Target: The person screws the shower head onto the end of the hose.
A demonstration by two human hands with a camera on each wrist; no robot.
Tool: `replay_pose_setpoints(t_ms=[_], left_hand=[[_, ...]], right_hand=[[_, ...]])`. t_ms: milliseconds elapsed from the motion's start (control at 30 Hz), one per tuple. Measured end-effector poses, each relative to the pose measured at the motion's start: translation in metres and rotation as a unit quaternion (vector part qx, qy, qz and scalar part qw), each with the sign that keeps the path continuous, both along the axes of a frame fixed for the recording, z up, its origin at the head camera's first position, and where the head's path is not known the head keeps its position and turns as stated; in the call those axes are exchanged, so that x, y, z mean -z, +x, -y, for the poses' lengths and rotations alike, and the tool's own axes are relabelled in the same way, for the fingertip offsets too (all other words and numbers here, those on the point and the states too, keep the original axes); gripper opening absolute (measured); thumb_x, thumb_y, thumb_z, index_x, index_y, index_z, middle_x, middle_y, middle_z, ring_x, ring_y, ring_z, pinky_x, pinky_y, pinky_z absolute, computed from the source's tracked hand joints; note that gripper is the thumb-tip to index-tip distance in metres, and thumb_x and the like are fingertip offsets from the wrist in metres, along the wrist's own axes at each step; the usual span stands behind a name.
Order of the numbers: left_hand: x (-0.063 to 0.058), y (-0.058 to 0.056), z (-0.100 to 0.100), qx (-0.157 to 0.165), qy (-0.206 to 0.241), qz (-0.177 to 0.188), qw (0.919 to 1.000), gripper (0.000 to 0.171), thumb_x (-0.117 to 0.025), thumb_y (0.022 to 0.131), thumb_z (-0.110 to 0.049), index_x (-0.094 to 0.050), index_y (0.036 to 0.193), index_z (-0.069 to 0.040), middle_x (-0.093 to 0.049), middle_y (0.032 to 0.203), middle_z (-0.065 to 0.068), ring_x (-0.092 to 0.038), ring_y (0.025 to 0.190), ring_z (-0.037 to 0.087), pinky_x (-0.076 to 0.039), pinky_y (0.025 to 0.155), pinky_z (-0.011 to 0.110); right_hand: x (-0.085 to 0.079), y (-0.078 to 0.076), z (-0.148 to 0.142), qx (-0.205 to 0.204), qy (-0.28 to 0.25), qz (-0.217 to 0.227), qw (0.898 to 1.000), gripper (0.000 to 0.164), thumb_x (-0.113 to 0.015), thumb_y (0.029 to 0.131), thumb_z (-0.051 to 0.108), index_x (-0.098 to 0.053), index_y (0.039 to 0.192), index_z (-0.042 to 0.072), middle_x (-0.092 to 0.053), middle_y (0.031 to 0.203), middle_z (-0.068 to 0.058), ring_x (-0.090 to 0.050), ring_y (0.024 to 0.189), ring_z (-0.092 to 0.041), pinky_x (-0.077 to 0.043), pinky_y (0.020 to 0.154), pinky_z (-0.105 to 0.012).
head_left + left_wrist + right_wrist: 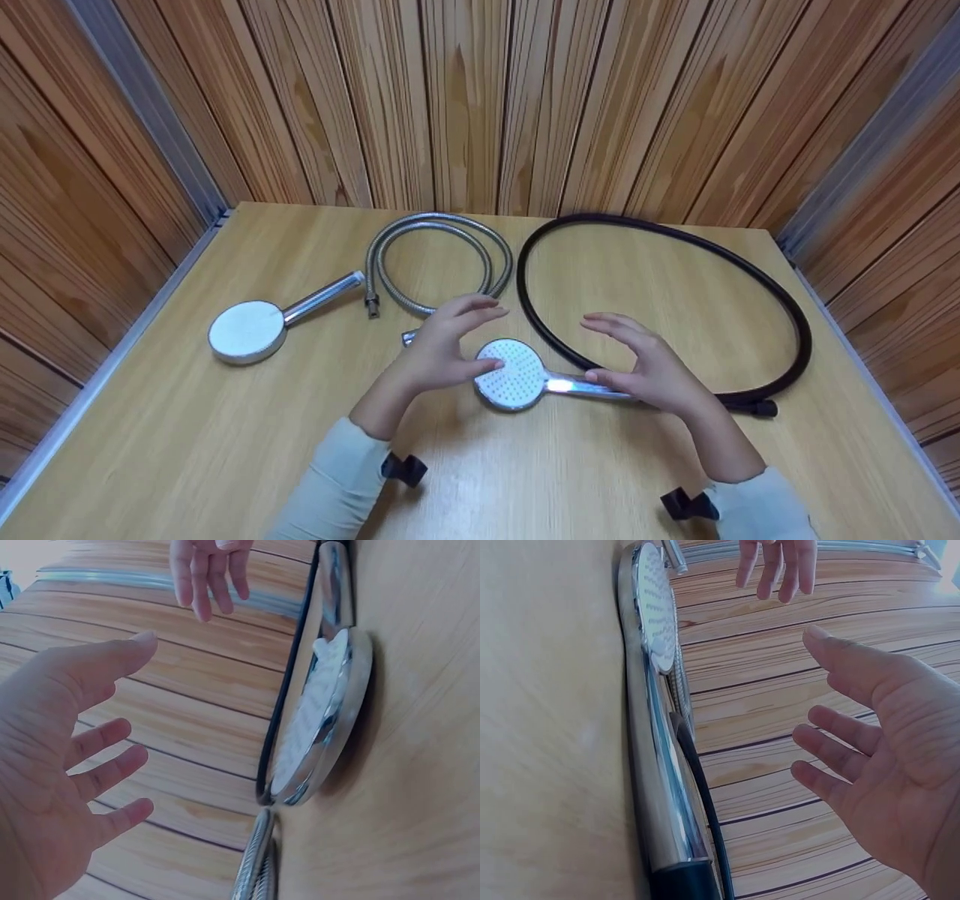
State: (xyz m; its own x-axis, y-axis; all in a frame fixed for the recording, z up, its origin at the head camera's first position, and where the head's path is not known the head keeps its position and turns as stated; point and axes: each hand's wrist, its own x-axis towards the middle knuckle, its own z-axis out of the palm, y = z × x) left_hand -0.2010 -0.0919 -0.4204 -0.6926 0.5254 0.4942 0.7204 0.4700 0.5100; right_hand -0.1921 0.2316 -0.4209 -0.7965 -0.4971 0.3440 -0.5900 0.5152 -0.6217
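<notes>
A chrome shower head [510, 375] with a white nozzle face lies on the table, its handle [667, 787] pointing right. The handle's lower end meets a black piece [682, 883] in the right wrist view. My left hand [448, 346] hovers over the head's left side, fingers spread and holding nothing. Above the handle hangs my right hand [652, 367], also empty with fingers apart, covering the handle's end in the head view. A black hose [795, 315] loops behind and to the right, one end fitting [765, 409] lying beyond the right wrist.
A second shower head [247, 331] lies at the left, its handle slanting up to the right. Behind my left hand is a coiled metal hose [375, 259] with end fittings. Wood-panelled walls [465, 105] enclose the table [150, 427] at the back and sides.
</notes>
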Motion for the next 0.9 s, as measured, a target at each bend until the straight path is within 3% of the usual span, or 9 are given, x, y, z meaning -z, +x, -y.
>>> replay_pose_setpoints(t_ms=[267, 600, 900], left_hand=[[-0.005, 0.011, 0.024, -0.040, 0.002, 0.038, 0.9985, 0.065, -0.082, 0.080, -0.027, -0.055, 0.139, -0.023, -0.049, 0.141, 0.001, -0.042, 0.131, 0.018, -0.038, 0.103, 0.040], [-0.004, 0.020, 0.051, -0.072, 0.018, 0.060, 0.9955, 0.062, -0.081, 0.081, -0.026, -0.057, 0.138, -0.024, -0.048, 0.141, 0.000, -0.040, 0.132, 0.017, -0.041, 0.101, 0.041], [0.000, 0.024, 0.064, -0.096, 0.032, 0.073, 0.9923, 0.058, -0.083, 0.079, -0.027, -0.062, 0.133, -0.024, -0.052, 0.137, 0.000, -0.043, 0.127, 0.016, -0.043, 0.100, 0.041]], right_hand=[[-0.004, -0.002, 0.009, -0.007, -0.002, 0.010, 1.000, 0.068, -0.082, 0.079, 0.024, -0.053, 0.140, 0.014, -0.054, 0.139, -0.005, -0.051, 0.126, -0.024, -0.042, 0.099, -0.050], [-0.006, -0.007, 0.018, -0.025, -0.037, 0.001, 0.999, 0.060, -0.081, 0.080, 0.018, -0.058, 0.136, 0.012, -0.056, 0.138, -0.004, -0.048, 0.130, -0.027, -0.037, 0.103, -0.054], [-0.006, -0.012, 0.023, -0.034, -0.047, -0.014, 0.998, 0.056, -0.081, 0.079, 0.011, -0.062, 0.132, 0.012, -0.059, 0.135, -0.001, -0.050, 0.127, -0.023, -0.037, 0.103, -0.050]])
